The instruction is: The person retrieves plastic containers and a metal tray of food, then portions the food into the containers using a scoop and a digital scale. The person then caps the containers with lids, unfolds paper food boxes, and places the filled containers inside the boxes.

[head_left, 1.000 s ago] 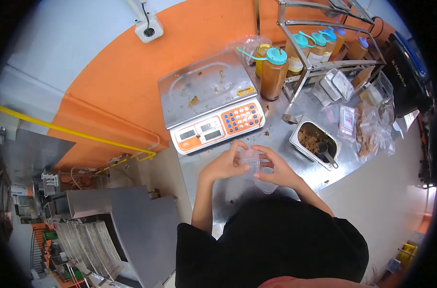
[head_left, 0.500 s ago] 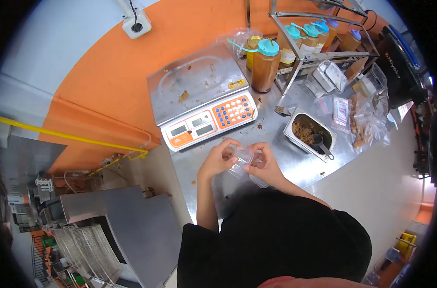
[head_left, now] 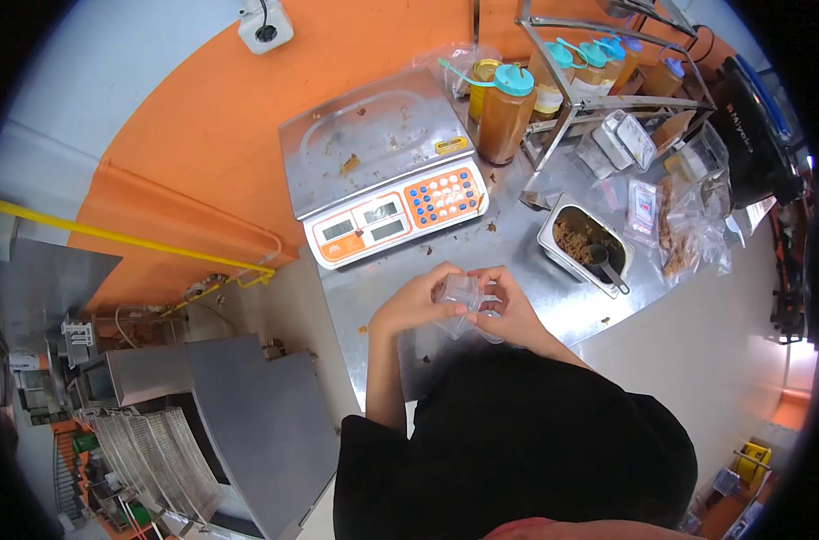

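Observation:
Between both hands, over the front of the steel table (head_left: 364, 297), are small clear plastic cups (head_left: 461, 290). My left hand (head_left: 417, 304) grips the cups from the left, its fingers curled around the side. From the right, my right hand (head_left: 515, 315) has its fingers closed on the same cups. More clear plastic shows just under the right hand; whether it is a lid or another cup I cannot tell. Farther right, a steel food pan (head_left: 553, 241) holds brown crumbly food (head_left: 575, 238) and a dark scoop (head_left: 600, 258).
Behind my hands stands a digital scale (head_left: 364, 225) with crumbs on its plate. A sauce bottle (head_left: 502, 121) is beside a metal rack (head_left: 567, 112) with several more bottles. Plastic bags (head_left: 688, 225) lie at the right. Left of the table is a metal appliance (head_left: 256, 423).
The cups have turned slightly between my hands, and the fingers have shifted around them. The camera view has moved a little.

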A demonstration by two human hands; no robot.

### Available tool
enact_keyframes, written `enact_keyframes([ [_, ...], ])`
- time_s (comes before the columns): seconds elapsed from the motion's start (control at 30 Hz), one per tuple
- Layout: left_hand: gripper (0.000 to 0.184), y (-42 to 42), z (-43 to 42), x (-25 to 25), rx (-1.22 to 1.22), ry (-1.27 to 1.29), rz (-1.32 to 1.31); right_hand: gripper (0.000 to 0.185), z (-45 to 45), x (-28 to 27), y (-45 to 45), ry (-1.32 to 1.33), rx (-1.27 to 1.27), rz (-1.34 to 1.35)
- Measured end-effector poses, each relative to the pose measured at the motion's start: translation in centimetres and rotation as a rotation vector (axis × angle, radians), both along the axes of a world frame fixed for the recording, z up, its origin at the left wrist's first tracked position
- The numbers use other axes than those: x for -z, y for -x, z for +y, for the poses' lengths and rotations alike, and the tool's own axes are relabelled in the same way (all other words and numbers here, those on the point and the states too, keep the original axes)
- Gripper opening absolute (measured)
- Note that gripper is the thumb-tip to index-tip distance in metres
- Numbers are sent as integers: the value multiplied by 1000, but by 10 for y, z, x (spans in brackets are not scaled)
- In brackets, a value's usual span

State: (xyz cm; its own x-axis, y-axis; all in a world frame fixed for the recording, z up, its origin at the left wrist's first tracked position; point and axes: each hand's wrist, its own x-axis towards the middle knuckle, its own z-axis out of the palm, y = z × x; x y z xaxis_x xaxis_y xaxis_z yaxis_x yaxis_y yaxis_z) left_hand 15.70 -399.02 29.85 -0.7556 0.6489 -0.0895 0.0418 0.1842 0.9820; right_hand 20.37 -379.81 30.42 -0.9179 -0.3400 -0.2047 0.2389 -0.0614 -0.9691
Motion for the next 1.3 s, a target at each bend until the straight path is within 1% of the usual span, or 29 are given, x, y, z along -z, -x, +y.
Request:
enact_keyframes([
  [0.07, 46, 16, -4, -9, 85, 47, 68, 43, -4, -13, 3, 75, 46, -40],
  [0.17, 46, 32, -18, -26, 75, 44, -43, 44, 6, -8, 2, -55, 172, 92],
  [0.23, 46, 51, -68, 16, -340, -189, -334, 44, 42, -9, 3, -172, 333, 179],
  [0.27, 50, 59, -76, -2, -449, -23, -106, 43, 56, -10, 6, -232, 413, 223],
  [0.3, 53, 71, -77, -20, -554, 143, 118, 42, 62, -9, 11, -386, 355, 332],
  [0.37, 62, 115, -58, 8, -682, -19, 551, 40, 66, -2, 10, -689, 224, 524],
  [0.43, 72, 140, -26, -5, -755, 86, 573, 41, 53, 17, 9, -872, 152, 552],
  [0.47, 74, 152, -16, -6, -799, 211, 681, 42, 46, 26, 16, -964, 119, 581],
  [0.53, 78, 176, -6, 5, -884, 464, 882, 44, 40, 37, 19, -1044, 145, 582],
  [0.57, 86, 187, -7, 15, -911, 527, 948, 44, 40, 40, 20, -1073, 165, 587],
  [0.6, 86, 190, -7, 15, -956, 621, 967, 44, 40, 43, 22, -1101, 190, 589],
  [0.67, 87, 191, -11, 22, -1037, 819, 991, 47, 46, 49, 21, -1088, 153, 581],
  [0.77, 77, 165, -13, 1, -1037, 921, 858, 51, 55, 58, 17, -1036, 61, 575],
  [0.83, 69, 140, -6, -2, -1159, 839, 884, 52, 57, 53, 19, -973, 0, 555],
  [0.87, 65, 126, 1, -3, -1219, 792, 907, 53, 55, 50, 19, -980, 0, 591],
  [0.93, 54, 85, 26, 24, -1159, 535, 971, 54, 52, 43, 15, -992, 5, 655],
  [1.0, 48, 43, 50, 45, -860, 649, 952, 51, 51, 29, 11, -990, -47, 681],
  [1.03, 47, 33, 58, 55, -777, 638, 913, 50, 53, 21, 6, -990, -78, 689],
  [1.07, 46, 27, 63, 64, -692, 626, 874, 48, 57, 9, 2, -899, -69, 653],
  [1.13, 48, 27, 73, 68, -718, 683, 832, 44, 70, -21, 0, -720, -34, 592],
  [1.17, 50, 28, 76, 68, -723, 709, 814, 39, 77, -32, -3, -695, 71, 592],
  [1.2, 51, 32, 79, 67, -717, 719, 844, 38, 90, -37, -5, -734, 131, 622],
  [1.23, 53, 38, 83, 65, -710, 727, 875, 38, 101, -49, -6, -836, 192, 686],
  [1.27, 55, 43, 87, 63, -702, 734, 906, 40, 110, -56, -8, -929, 315, 710],
  [1.3, 56, 44, 92, 59, -687, 696, 916, 42, 122, -59, -11, -1020, 412, 652],
])
